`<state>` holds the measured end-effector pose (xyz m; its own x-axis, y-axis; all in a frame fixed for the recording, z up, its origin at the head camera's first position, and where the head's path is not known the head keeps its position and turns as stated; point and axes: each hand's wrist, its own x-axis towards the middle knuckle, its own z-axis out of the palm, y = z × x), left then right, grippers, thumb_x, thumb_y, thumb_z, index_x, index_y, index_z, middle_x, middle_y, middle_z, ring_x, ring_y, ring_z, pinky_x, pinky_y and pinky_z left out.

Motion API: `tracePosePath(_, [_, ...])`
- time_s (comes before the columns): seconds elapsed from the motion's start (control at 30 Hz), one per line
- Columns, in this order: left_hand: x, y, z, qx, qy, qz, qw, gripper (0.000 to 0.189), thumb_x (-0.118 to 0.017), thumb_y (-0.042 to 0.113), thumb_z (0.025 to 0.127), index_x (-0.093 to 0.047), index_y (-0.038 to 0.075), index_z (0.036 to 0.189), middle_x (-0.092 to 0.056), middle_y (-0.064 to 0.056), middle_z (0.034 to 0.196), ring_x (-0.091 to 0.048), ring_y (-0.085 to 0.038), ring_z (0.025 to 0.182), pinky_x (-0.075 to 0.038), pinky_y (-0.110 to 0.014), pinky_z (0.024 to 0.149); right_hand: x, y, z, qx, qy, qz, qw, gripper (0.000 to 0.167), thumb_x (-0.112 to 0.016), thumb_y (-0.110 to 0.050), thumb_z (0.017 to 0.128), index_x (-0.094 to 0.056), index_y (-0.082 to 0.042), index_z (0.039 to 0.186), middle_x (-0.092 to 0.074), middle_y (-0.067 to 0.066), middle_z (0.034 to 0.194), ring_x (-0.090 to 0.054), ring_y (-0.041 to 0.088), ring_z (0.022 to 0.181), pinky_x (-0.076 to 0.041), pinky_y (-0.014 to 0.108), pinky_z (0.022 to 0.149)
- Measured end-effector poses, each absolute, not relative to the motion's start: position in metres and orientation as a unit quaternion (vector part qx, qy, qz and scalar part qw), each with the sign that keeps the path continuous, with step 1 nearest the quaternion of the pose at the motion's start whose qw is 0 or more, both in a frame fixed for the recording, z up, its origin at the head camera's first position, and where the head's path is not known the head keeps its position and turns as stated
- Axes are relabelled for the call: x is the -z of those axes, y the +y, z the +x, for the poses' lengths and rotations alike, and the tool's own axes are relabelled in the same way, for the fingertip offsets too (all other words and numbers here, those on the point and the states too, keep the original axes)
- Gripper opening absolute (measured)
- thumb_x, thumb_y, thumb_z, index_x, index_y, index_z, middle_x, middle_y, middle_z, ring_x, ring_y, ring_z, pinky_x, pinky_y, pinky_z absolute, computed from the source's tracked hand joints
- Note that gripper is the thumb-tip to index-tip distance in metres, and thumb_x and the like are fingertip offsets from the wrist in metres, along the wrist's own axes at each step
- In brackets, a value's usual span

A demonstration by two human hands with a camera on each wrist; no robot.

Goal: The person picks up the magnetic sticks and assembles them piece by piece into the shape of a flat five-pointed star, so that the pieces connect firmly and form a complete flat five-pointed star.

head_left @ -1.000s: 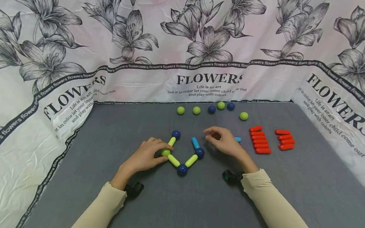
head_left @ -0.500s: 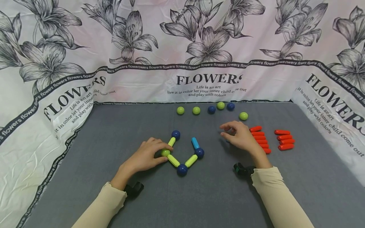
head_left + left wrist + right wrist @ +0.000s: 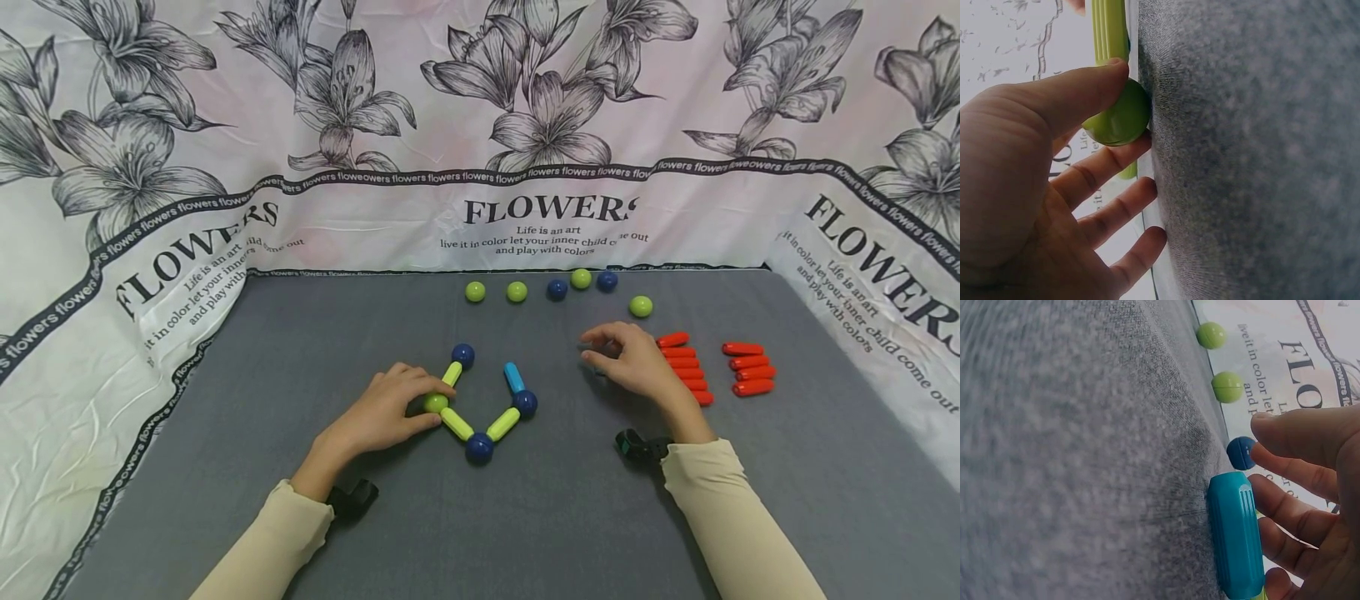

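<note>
My left hand (image 3: 390, 404) pinches a green ball (image 3: 1121, 115) between thumb and index finger, its other fingers spread beside the cloth. That ball is the left corner of an unclosed shape of balls and rods: a yellow-green rod (image 3: 452, 372) leads up to a dark blue ball (image 3: 462, 357), another leads down to a blue ball (image 3: 479, 448) at the bottom. On the right side a blue ball (image 3: 525, 404) bears a light blue rod (image 3: 513, 377). My right hand (image 3: 626, 358) holds nothing, fingers loosely bent close by a loose light blue rod (image 3: 1235, 534), mostly hidden in the head view.
Loose green balls (image 3: 475, 291) and blue balls (image 3: 557, 289) lie along the back of the grey cloth (image 3: 465, 533). Two stacks of red rods (image 3: 692, 397) (image 3: 752, 387) lie at the right. A flower-printed curtain (image 3: 360, 217) borders the back and sides.
My right hand has moved right, away from the light blue rod on the shape, to over the loose light blue rod, then nearly stopped. My left hand has stayed on the green ball.
</note>
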<state>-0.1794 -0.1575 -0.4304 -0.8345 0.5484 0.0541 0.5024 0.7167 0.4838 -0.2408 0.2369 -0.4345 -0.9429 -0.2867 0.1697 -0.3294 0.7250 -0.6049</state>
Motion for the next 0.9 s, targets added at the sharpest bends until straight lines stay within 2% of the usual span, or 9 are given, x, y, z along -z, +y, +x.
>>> tracePosePath(0.33, [0.431, -0.158, -0.179, -0.245, 0.926, 0.283, 0.047, 0.035, -0.076, 0.03, 0.093, -0.069, 0.029, 0.128, -0.068, 0.006, 0.122, -0.052, -0.021, 0.122, -0.036, -0.044, 0.093, 0.424, 0.244, -0.237, -0.318, -0.932, 0.172, 0.001, 0.028, -0.076, -0.02, 0.093, -0.073, -0.005, 0.117, -0.072, 0.014, 0.109, -0.058, 0.025, 0.092, -0.045, 0.039, 0.083])
tracePosePath(0.47, [0.431, -0.158, -0.179, -0.244, 0.927, 0.282, 0.049, 0.036, -0.076, 0.03, 0.093, -0.069, 0.03, 0.128, -0.067, 0.006, 0.123, -0.052, -0.021, 0.122, -0.036, -0.045, 0.094, 0.423, 0.25, -0.237, -0.307, -0.933, 0.186, -0.024, 0.031, -0.08, -0.024, 0.089, -0.074, -0.006, 0.114, -0.073, 0.013, 0.109, -0.062, 0.025, 0.097, -0.047, 0.044, 0.088])
tracePosePath(0.57, [0.431, -0.158, -0.179, -0.245, 0.927, 0.281, 0.049, 0.036, -0.076, 0.03, 0.093, -0.069, 0.03, 0.128, -0.067, 0.006, 0.123, -0.051, -0.021, 0.122, -0.036, -0.045, 0.094, 0.423, 0.255, -0.238, -0.286, -0.939, 0.187, -0.048, 0.034, -0.083, -0.027, 0.086, -0.075, -0.009, 0.114, -0.074, 0.009, 0.11, -0.06, 0.026, 0.102, -0.039, 0.045, 0.091])
tracePosePath(0.7, [0.432, -0.159, -0.179, -0.246, 0.926, 0.283, 0.045, 0.035, -0.076, 0.03, 0.093, -0.069, 0.03, 0.128, -0.067, 0.005, 0.123, -0.052, -0.021, 0.122, -0.036, -0.044, 0.093, 0.422, 0.261, -0.238, -0.254, -0.947, 0.182, -0.066, 0.038, -0.085, -0.03, 0.083, -0.075, -0.012, 0.115, -0.075, 0.007, 0.111, -0.054, 0.026, 0.104, -0.027, 0.04, 0.083])
tracePosePath(0.9, [0.432, -0.159, -0.179, -0.252, 0.922, 0.29, 0.043, 0.035, -0.075, 0.029, 0.094, -0.069, 0.029, 0.128, -0.067, 0.005, 0.126, -0.051, -0.022, 0.124, -0.035, -0.044, 0.092, 0.42, 0.267, -0.237, -0.242, -0.951, 0.185, -0.057, 0.032, -0.086, -0.026, 0.083, -0.077, -0.013, 0.111, -0.078, 0.004, 0.104, -0.058, 0.025, 0.099, -0.022, 0.04, 0.078])
